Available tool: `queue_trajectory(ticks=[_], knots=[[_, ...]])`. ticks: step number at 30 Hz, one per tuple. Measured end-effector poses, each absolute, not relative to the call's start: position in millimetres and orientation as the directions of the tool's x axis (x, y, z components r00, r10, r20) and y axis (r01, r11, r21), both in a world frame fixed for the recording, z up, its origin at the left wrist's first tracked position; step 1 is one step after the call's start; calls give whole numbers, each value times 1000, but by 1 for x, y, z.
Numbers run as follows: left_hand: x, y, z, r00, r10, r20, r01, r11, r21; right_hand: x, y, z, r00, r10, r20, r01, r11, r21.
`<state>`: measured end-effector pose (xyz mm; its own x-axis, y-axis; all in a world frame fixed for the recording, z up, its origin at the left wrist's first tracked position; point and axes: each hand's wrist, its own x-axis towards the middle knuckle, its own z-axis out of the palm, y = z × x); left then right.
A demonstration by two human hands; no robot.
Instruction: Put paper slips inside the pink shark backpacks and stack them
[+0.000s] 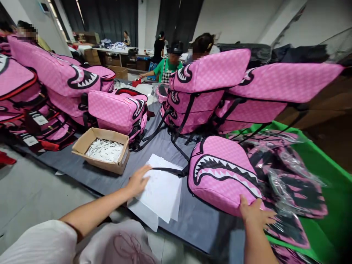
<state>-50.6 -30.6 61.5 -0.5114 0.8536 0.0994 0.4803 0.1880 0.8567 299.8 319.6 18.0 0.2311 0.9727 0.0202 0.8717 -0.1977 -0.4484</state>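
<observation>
A pink backpack point(220, 176) with a black-and-white shark-mouth print lies on the grey-covered table. My right hand point(254, 212) rests with spread fingers on its near right corner. From the bag's left side a black strap point(167, 170) runs out, nearly straight, to the fingers of my left hand point(139, 181). Those fingers are bent at the strap's end; their exact grip is partly hidden. White paper sheets point(161, 190) lie beneath the strap, beside my left hand. A cardboard box point(121, 165) holding many small white pieces stands beyond that hand.
More pink backpacks are stacked at left point(55, 77) and across the table point(198, 80). On the right, a green-lined bin point(335, 205) contains plastic-wrapped pink-and-black pieces. Across the table a person in a green top point(159, 69) reaches sideways; other people are farther back.
</observation>
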Motion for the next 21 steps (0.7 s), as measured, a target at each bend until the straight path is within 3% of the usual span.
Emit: queue_trajectory(ticks=[2, 4, 6, 8, 11, 14, 18, 21], knots=[[-95, -71, 76, -653, 686, 321, 626, 251, 739, 267, 303, 23, 177, 961, 213, 890, -64, -452], [-138, -111, 91, -695, 521, 496, 705, 358, 612, 223, 266, 20, -42, 918, 394, 891, 213, -401], [-181, -141, 108, -699, 399, 593, 713, 450, 538, 176, 216, 9, -339, 844, 416, 785, 497, -369], [-222, -153, 128, -680, 340, 650, 719, 486, 498, 130, 161, -8, -562, 745, 359, 608, 666, -432], [-286, -132, 169, -604, 379, 701, 780, 462, 423, 75, 84, -30, -695, 674, 251, 421, 664, -617], [-344, -81, 217, -523, 517, 678, 842, 436, 317, 43, 22, -42, -748, 646, 152, 369, 596, -713], [-397, -8, 257, -392, 727, 563, 918, 345, 194, 21, -46, -31, -751, 654, 93, 394, 557, -731], [-413, 26, 254, -329, 821, 466, 944, 280, 174, -3, -88, -2, -735, 667, 122, 418, 587, -693]])
